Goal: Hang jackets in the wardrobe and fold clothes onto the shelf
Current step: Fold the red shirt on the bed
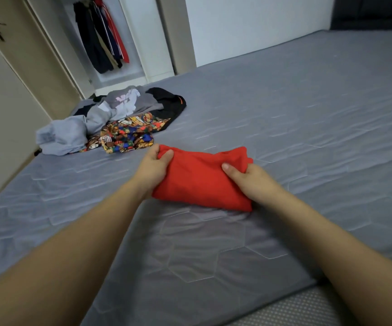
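A folded red garment (199,178) lies on the grey mattress (284,118) in front of me. My left hand (153,169) grips its left edge, thumb on top and fingers tucked beneath. On the right edge, my right hand (249,180) holds the cloth the same way, thumb pressed on the fabric. Farther left on the mattress sits a pile of unfolded clothes (110,118): a light blue piece, a grey sweatshirt, a colourful printed garment and a black one. Several jackets (103,36) hang in the open wardrobe (133,43) beyond the bed.
A beige door (9,74) with a handle stands open at the left, close to the bed's edge. A white wall and a dark headboard (371,12) are at the back right. The mattress edge runs along the bottom right.
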